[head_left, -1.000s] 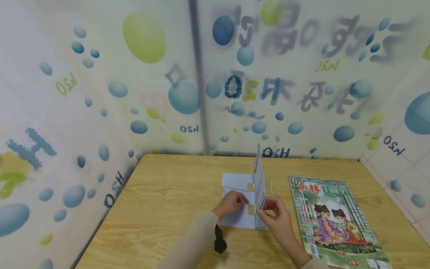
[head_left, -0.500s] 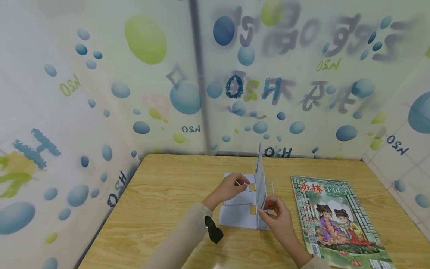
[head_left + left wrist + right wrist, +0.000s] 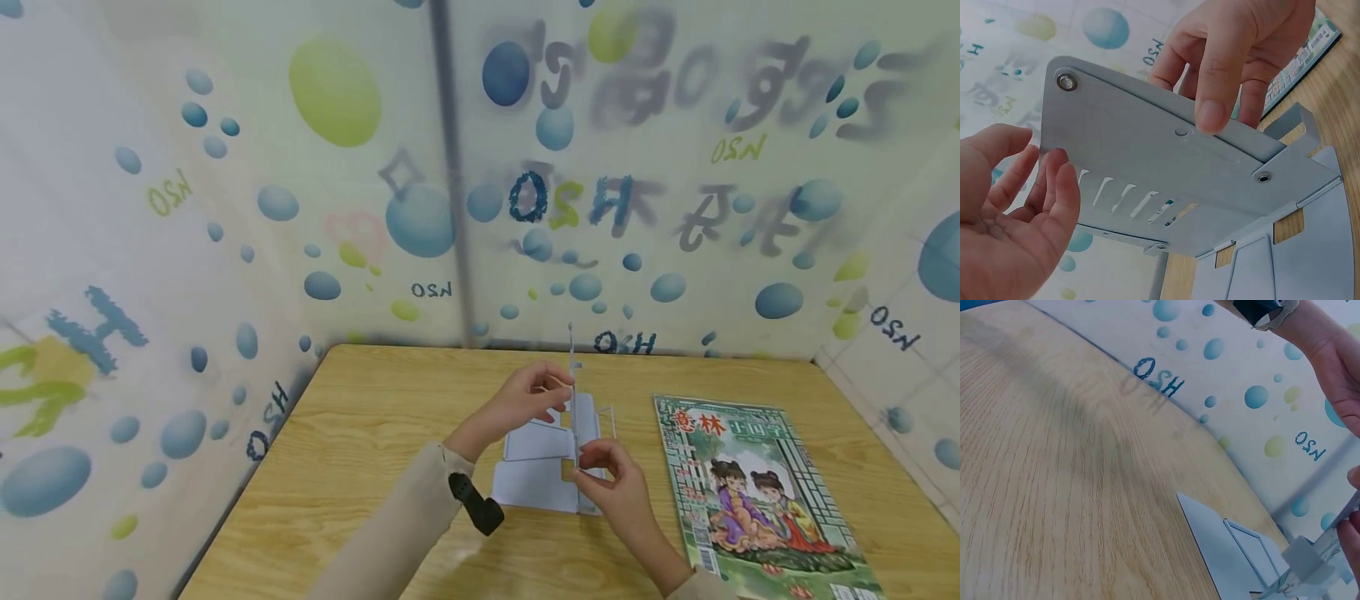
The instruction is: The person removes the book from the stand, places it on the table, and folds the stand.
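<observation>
A pale grey-blue metal book stand [image 3: 534,485] rests on the table, its flat base plate lying down and its slotted panel [image 3: 1141,156] raised, seen nearly edge-on in the head view. My right hand [image 3: 618,483] pinches the panel's near edge, thumb on one face and fingers behind, as the left wrist view shows. At the panel's far part, my left hand [image 3: 528,400] has loosely bent fingers [image 3: 1063,194] right at the edge. A hook-shaped bracket [image 3: 1294,128] juts from the panel's lower corner. Most of the right hand is outside the right wrist view.
A magazine [image 3: 765,492] with a colourful cover lies right of the stand on the wooden table [image 3: 360,467]. Walls with a bubble pattern [image 3: 420,221] rise behind and on both sides. A black band [image 3: 476,504] sits on my left wrist.
My left hand has moved up from the base plate to the raised panel. The panel has swung to stand nearly edge-on, while my right hand stays at its near edge.
</observation>
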Demonstrator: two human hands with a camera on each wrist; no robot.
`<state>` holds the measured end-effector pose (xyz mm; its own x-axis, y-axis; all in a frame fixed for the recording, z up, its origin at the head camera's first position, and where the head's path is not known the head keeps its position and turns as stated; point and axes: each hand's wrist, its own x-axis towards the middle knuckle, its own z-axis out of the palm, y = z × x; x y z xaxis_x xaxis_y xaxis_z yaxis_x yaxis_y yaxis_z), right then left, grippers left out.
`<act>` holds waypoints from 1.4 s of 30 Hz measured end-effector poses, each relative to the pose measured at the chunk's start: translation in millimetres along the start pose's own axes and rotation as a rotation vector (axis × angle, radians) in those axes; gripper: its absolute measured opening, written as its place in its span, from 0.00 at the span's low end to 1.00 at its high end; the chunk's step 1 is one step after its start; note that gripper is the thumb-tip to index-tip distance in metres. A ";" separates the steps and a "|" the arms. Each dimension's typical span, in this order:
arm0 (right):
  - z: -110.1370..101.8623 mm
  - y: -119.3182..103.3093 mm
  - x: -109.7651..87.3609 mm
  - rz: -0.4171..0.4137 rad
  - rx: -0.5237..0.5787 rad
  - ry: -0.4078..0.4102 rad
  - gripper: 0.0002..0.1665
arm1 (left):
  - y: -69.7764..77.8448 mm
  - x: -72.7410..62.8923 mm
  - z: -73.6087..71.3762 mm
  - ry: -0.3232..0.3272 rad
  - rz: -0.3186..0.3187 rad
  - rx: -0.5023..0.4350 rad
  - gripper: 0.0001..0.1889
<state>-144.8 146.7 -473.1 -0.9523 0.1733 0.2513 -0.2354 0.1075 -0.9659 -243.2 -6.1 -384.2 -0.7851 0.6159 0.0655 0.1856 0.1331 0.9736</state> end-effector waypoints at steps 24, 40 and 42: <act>12.5 -2.7 15.3 0.096 -0.060 -0.170 0.17 | -4.8 -25.6 -9.2 0.281 -0.155 -0.158 0.10; 32.0 9.8 24.5 0.044 -0.120 -0.371 0.18 | -26.6 -55.0 -26.5 0.470 -0.185 -0.230 0.13; 34.4 11.6 25.2 0.041 -0.125 -0.385 0.18 | -30.0 -57.5 -28.5 0.482 -0.192 -0.225 0.13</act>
<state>-178.2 118.7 -480.0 -0.9692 -0.1966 0.1485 -0.1929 0.2302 -0.9538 -220.5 -67.7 -410.9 -0.9833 0.1651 -0.0764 -0.0764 0.0066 0.9971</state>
